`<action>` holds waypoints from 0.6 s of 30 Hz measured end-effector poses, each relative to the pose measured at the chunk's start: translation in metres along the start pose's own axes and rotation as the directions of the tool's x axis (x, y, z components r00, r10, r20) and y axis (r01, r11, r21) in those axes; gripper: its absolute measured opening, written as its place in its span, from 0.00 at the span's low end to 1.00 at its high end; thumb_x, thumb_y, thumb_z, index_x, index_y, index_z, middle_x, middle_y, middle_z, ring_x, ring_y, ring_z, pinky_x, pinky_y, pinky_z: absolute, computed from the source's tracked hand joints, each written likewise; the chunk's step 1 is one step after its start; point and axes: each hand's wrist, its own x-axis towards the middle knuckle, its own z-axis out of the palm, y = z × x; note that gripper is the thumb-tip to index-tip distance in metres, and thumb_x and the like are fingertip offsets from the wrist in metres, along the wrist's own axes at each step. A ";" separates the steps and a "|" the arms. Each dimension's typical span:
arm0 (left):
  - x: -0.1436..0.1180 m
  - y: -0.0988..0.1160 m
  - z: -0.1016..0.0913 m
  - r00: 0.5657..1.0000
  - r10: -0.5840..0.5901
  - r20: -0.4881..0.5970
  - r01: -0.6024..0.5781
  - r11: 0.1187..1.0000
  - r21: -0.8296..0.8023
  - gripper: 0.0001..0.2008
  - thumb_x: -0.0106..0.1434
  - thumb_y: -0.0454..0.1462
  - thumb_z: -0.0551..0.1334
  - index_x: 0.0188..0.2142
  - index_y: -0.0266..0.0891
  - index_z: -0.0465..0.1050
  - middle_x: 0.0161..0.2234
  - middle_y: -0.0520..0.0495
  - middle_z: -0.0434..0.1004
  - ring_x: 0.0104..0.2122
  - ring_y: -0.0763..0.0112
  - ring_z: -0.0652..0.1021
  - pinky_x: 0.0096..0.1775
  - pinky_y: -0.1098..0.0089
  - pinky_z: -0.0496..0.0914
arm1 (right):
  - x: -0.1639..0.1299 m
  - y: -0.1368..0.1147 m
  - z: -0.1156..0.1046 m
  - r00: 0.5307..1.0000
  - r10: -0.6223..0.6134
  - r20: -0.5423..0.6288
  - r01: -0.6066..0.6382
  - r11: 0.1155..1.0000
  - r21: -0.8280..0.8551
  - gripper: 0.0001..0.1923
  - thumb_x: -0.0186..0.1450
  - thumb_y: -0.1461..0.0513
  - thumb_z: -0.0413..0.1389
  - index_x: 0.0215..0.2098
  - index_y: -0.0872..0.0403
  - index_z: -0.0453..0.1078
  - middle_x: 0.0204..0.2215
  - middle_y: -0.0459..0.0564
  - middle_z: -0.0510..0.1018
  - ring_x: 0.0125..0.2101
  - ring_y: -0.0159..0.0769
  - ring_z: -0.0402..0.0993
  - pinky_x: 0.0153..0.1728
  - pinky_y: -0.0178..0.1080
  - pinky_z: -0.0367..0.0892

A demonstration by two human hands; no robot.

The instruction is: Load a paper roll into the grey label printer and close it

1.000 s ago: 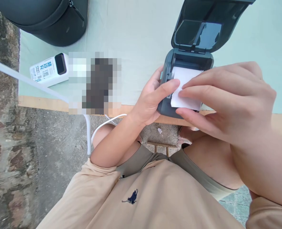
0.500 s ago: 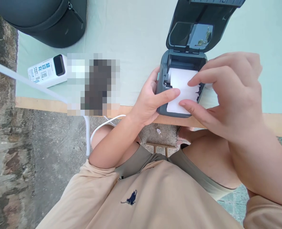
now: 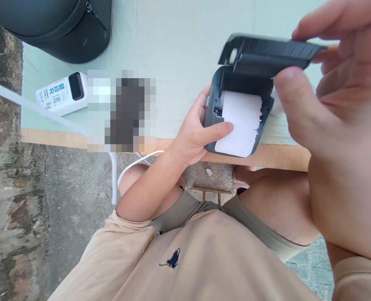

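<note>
Left hand: my left hand (image 3: 195, 136) wraps the left side of the small dark grey plastic label printer (image 3: 217, 108), palm against its wall, thumb laid across the front edge onto the paper. It is a firm steadying clasp, so the body does not slide on the cloth.

Right hand: my right hand (image 3: 329, 83) pinches the printer's hinged dark lid (image 3: 267, 52) at its right end, thumb underneath and fingers on top. The lid stands half lowered, tilted over the open bay.

Paper: the white strip of label paper (image 3: 240, 123) comes out of the bay and runs forward over the front lip, its right edge ragged. My thumb pins it flat, I judge so that it lies in the slot rather than curling back inside.

Printer position: it sits at the near edge of the table, on the pale green cloth (image 3: 173, 50), just above my knees.

Around it: a white rectangular power bank with printed text (image 3: 62, 93) lies well to the left, a white cable (image 3: 115, 175) hangs off the table edge, and a dark round zipped bag (image 3: 57, 25) stands at the far left corner.
</note>
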 end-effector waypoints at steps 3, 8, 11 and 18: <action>-0.006 0.006 0.006 0.998 -0.049 -0.038 0.048 0.999 -0.024 0.36 0.53 0.49 0.84 0.56 0.48 0.73 0.49 0.47 0.86 0.62 0.43 0.83 0.54 0.55 0.84 | -0.012 -0.004 0.006 0.950 -0.293 -0.103 0.274 0.947 -0.168 0.13 0.73 0.57 0.61 0.54 0.50 0.77 0.48 0.54 0.83 0.51 0.44 0.81 0.44 0.44 0.77; -0.007 0.008 0.010 0.995 -0.056 -0.085 0.053 0.997 -0.047 0.40 0.51 0.49 0.84 0.60 0.49 0.73 0.48 0.48 0.85 0.61 0.44 0.84 0.51 0.57 0.85 | -0.028 -0.011 0.009 0.955 -0.276 -0.109 0.256 0.951 -0.172 0.11 0.70 0.61 0.63 0.50 0.48 0.77 0.44 0.49 0.83 0.50 0.39 0.83 0.44 0.43 0.81; -0.007 0.007 0.008 0.999 -0.026 -0.047 0.023 0.998 -0.057 0.39 0.54 0.50 0.82 0.62 0.50 0.72 0.51 0.47 0.85 0.59 0.46 0.85 0.50 0.59 0.84 | -0.036 -0.022 0.006 0.995 -0.026 -0.092 0.013 0.990 -0.137 0.21 0.71 0.58 0.61 0.62 0.46 0.74 0.54 0.52 0.81 0.51 0.40 0.82 0.30 0.35 0.71; -0.007 0.011 0.009 0.999 -0.030 0.015 0.030 0.999 -0.011 0.31 0.61 0.58 0.75 0.57 0.49 0.76 0.53 0.43 0.86 0.56 0.43 0.85 0.49 0.58 0.82 | -0.045 -0.036 0.014 0.956 0.215 0.201 -0.262 0.933 0.248 0.35 0.75 0.57 0.56 0.75 0.33 0.50 0.64 0.49 0.73 0.41 0.26 0.81 0.31 0.29 0.77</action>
